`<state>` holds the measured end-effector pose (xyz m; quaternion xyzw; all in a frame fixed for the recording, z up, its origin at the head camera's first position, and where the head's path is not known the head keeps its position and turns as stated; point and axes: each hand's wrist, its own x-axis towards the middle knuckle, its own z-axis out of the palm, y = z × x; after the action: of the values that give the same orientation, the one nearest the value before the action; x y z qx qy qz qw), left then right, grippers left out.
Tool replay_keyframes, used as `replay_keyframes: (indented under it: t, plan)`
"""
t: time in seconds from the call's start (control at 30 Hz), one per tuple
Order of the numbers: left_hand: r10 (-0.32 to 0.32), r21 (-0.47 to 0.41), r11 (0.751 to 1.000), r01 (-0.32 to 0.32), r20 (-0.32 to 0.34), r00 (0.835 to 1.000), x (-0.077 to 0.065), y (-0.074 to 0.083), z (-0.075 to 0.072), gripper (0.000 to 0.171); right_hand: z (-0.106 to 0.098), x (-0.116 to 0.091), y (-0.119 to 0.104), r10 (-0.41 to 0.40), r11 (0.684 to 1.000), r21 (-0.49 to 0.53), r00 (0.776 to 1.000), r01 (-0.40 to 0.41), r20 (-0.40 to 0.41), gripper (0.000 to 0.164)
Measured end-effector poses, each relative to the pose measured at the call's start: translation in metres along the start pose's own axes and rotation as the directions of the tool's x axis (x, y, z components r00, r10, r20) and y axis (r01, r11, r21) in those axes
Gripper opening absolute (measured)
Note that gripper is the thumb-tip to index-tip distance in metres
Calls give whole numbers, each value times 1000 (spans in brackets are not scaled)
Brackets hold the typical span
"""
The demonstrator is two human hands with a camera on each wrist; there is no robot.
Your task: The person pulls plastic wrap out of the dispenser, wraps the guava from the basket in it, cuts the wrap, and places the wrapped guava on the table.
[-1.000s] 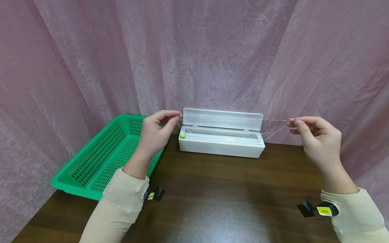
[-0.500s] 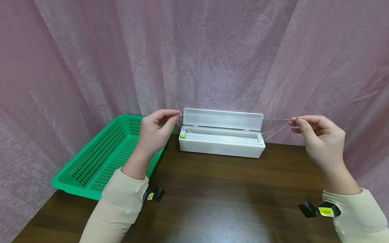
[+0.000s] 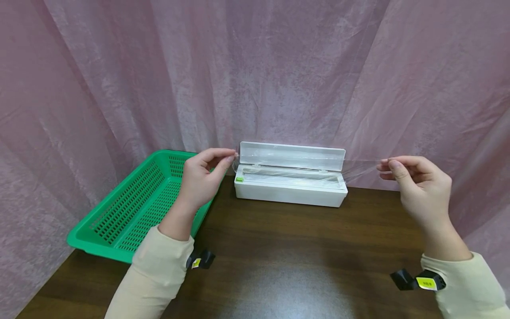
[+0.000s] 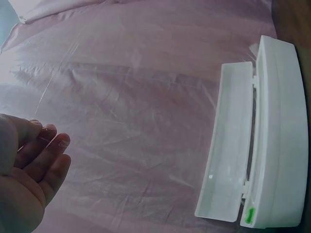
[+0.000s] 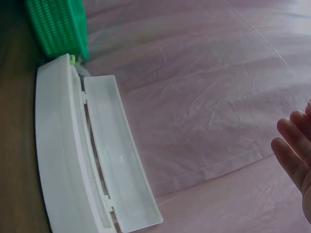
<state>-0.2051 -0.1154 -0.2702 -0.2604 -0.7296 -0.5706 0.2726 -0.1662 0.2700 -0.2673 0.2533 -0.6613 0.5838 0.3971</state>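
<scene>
A thin sheet of clear plastic wrap (image 3: 360, 169) stretches between the two hands, rising from a long white wrap dispenser box (image 3: 291, 195). The left hand (image 3: 202, 179) pinches one corner of the film between thumb and fingers, just left of the raised lid (image 3: 292, 156). Well to the right of the box, the right hand (image 3: 425, 190) pinches the opposite corner. In the left wrist view the film's edge (image 4: 44, 92) runs up from the fingertips. Only part of the right hand (image 5: 296, 150) shows in its wrist view. The film is hard to see against the curtain.
A green slotted plastic basket (image 3: 99, 253) stands left of the box, partly behind the left forearm. All of it rests on a dark brown wooden table (image 3: 303, 257). A pink curtain (image 3: 279, 66) hangs close behind the box.
Both hands have dipped slightly over the last half second, and the film's upper edge has come down with them. The box and basket have stayed put.
</scene>
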Motion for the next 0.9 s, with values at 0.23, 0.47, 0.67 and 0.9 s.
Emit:
replay_keyframes:
  t: [0.23,0.47,0.67,0.9]
  plan:
    - [-21,-12,1000,21,18,1000,-6,-4,1,16,1,-7,3,11,999,31,1000,-11,3,11]
    - [-40,-23,999,41,41,998,-12,-8,3,17,0,-15,10,41,994,104,999,-41,0,10]
    - [-68,-9,998,68,58,996,-19,-14,7,16,1,-24,17,44,992,116,999,-44,4,10]
    - [-100,-15,995,101,64,993,-27,-21,13,16,2,-35,27,46,993,110,999,-48,19,9]
